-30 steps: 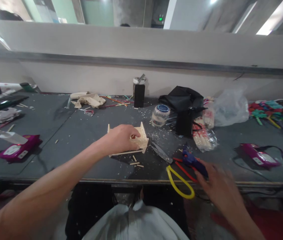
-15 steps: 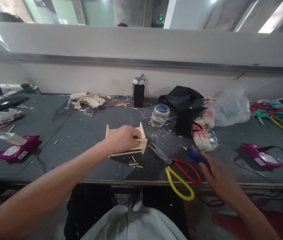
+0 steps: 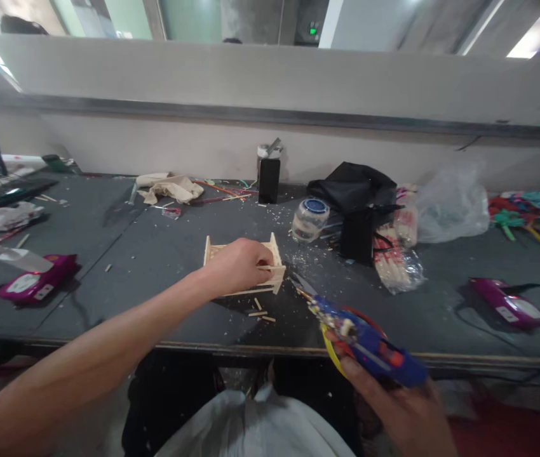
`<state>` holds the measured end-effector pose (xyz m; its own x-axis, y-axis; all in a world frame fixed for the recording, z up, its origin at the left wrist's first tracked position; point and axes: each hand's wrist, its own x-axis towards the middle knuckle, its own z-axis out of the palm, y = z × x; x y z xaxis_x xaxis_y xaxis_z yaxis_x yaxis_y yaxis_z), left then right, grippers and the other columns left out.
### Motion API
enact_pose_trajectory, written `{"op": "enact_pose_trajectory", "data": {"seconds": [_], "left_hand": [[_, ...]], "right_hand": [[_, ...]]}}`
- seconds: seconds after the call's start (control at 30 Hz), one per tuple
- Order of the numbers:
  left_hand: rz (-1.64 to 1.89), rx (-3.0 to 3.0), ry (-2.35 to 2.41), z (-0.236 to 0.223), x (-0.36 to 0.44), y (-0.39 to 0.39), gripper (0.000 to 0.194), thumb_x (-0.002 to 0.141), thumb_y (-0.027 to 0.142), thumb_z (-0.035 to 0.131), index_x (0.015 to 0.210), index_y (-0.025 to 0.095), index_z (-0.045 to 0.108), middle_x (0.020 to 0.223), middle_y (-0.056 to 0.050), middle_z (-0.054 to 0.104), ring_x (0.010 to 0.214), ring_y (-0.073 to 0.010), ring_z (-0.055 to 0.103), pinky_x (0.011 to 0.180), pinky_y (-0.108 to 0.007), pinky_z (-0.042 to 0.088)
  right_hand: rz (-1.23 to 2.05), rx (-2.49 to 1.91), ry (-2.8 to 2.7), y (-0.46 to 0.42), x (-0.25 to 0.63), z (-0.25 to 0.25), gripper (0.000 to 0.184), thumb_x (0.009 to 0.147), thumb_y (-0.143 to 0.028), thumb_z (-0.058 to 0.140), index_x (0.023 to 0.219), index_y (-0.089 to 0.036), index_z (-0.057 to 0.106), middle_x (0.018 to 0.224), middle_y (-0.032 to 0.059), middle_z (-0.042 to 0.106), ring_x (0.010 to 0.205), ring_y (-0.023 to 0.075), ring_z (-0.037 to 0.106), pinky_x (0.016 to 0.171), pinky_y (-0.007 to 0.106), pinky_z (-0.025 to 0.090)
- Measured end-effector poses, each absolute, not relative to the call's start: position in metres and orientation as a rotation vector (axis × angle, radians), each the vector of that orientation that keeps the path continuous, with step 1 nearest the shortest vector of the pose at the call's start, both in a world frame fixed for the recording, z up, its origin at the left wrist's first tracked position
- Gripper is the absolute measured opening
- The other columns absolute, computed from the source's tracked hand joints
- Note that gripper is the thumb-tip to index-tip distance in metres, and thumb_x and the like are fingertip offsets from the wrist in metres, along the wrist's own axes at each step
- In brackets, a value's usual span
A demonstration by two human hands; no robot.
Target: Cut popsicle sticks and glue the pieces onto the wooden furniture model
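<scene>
A small open frame of pale wooden sticks (image 3: 278,277) stands on the dark tabletop. My left hand (image 3: 241,263) reaches over it, with closed fingers gripping its right end; the fingertips are partly hidden. My right hand (image 3: 403,409) is wrapped around a blue hot glue gun (image 3: 377,352). The nozzle, crusted with glue, points up and left towards the frame, a short gap from it. Beneath the gun lie scissors (image 3: 304,284) with red and yellow handles, mostly covered. Several short stick offcuts (image 3: 258,313) are scattered in front of the frame.
Behind the frame are a lidded clear jar (image 3: 310,220), an upright black phone-like block (image 3: 269,180) and a crumpled cloth (image 3: 172,188). Black bags (image 3: 353,185) and packaged sticks (image 3: 391,266) lie to the right. Purple power boxes (image 3: 508,306) with cords sit at both sides.
My right hand has lifted the glue gun from beside the scissors and swung it left, over the scissor handles, nozzle towards the frame. My left hand stays at the frame.
</scene>
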<state>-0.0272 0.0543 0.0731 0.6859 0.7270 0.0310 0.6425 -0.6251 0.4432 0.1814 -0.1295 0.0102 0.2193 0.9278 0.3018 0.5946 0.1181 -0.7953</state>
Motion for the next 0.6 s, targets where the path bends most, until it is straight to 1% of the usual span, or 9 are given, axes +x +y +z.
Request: {"op": "enact_pose_trajectory", "data": {"seconds": [0.13, 0.23, 0.33, 0.47, 0.6], "left_hand": [[0.248, 2.489, 1.093, 0.076, -0.026, 0.054, 0.018, 0.072, 0.019, 0.054, 0.075, 0.017, 0.072, 0.076, -0.002, 0.068, 0.067, -0.0140, 0.056, 0.056, -0.024, 0.032], [0.245, 2.469, 1.103, 0.077, -0.026, 0.054, 0.017, 0.072, 0.019, 0.055, 0.074, 0.016, 0.071, 0.073, -0.002, 0.066, 0.066, -0.0135, 0.055, 0.055, -0.024, 0.031], [0.249, 2.464, 1.107, 0.077, -0.026, 0.054, 0.015, 0.071, 0.020, 0.056, 0.073, 0.016, 0.071, 0.073, -0.002, 0.066, 0.067, -0.0139, 0.055, 0.056, -0.024, 0.031], [0.242, 2.467, 1.122, 0.078, -0.026, 0.054, 0.016, 0.072, 0.020, 0.057, 0.075, 0.017, 0.072, 0.076, -0.003, 0.068, 0.069, -0.0145, 0.056, 0.056, -0.025, 0.032], [0.216, 2.477, 1.139, 0.079, -0.025, 0.053, 0.016, 0.072, 0.019, 0.057, 0.075, 0.017, 0.072, 0.076, -0.003, 0.068, 0.069, -0.0144, 0.057, 0.055, -0.024, 0.030]], "right_hand": [[0.273, -1.494, -1.599, -0.112, 0.164, 0.010, 0.017, 0.084, -0.033, 0.060, 0.096, -0.024, 0.068, 0.085, 0.0012, 0.075, 0.076, 0.0190, 0.072, 0.066, 0.025, 0.058], [0.161, -1.463, -1.676, -0.103, 0.162, 0.004, 0.016, 0.088, -0.031, 0.056, 0.098, -0.023, 0.065, 0.087, 0.0021, 0.073, 0.082, 0.0184, 0.070, 0.074, 0.027, 0.057], [0.144, -1.418, -1.735, -0.099, 0.160, -0.003, 0.015, 0.089, -0.030, 0.055, 0.100, -0.022, 0.062, 0.089, 0.0027, 0.072, 0.085, 0.0182, 0.068, 0.079, 0.029, 0.055], [0.165, -1.406, -1.734, -0.095, 0.158, -0.005, 0.016, 0.089, -0.028, 0.056, 0.104, -0.023, 0.058, 0.090, 0.0028, 0.070, 0.084, 0.0180, 0.067, 0.080, 0.031, 0.054], [0.234, -1.405, -1.743, -0.091, 0.157, 0.000, 0.011, 0.090, -0.027, 0.054, 0.100, -0.024, 0.057, 0.084, 0.0004, 0.068, 0.075, 0.0161, 0.066, 0.072, 0.028, 0.053]]}}
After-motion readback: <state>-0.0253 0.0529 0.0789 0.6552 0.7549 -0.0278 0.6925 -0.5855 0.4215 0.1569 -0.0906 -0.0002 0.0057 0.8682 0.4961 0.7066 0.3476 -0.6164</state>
